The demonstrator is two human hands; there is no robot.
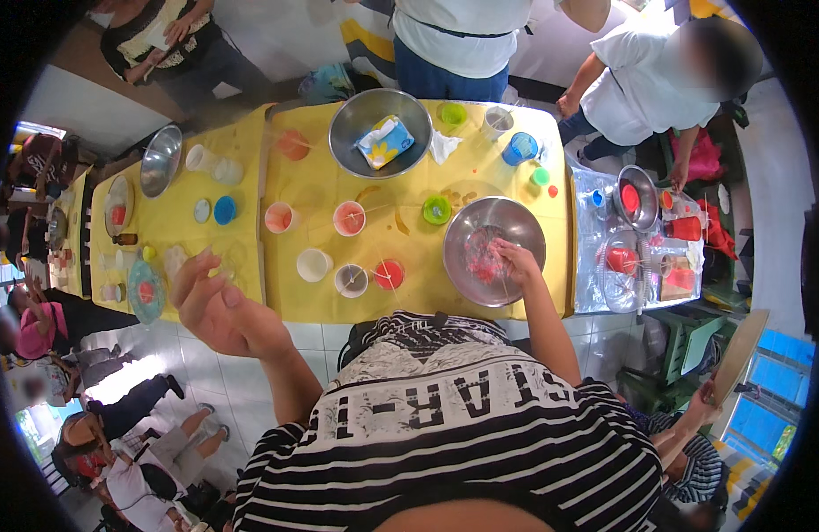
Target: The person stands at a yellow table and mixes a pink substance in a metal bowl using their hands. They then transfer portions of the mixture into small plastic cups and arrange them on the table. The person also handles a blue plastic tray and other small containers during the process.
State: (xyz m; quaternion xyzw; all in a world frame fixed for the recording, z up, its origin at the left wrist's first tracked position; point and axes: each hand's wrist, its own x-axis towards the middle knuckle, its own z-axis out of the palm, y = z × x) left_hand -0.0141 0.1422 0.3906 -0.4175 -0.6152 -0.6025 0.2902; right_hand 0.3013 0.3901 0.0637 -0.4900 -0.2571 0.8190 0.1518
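My right hand (pixel 518 261) reaches into a stainless steel bowl (pixel 532 229) at the near right of the table. Its fingertips are bunched at the edge of a wet pink-red mass (pixel 481 256) in the bottom. Whether anything is pinched between them is unclear. My left hand (pixel 233 309) is raised above the table's near edge, palm partly up, fingers apart and holding nothing. Nearest the bowl stand a lime green cup (pixel 437 209) and a container of red liquid (pixel 390 274) with sticks across its top. Beside that is a white cup (pixel 351 280), also with crossed sticks.
A yellow cloth (pixel 296 179) covers the table. Cups of red-orange material (pixel 349 218) and a white cup (pixel 314 265) stand mid-table. Farther back, a large steel bowl (pixel 343 149) holds a wipes pack (pixel 385 143). People stand across the table; a plastic-covered table (pixel 585 266) adjoins at right.
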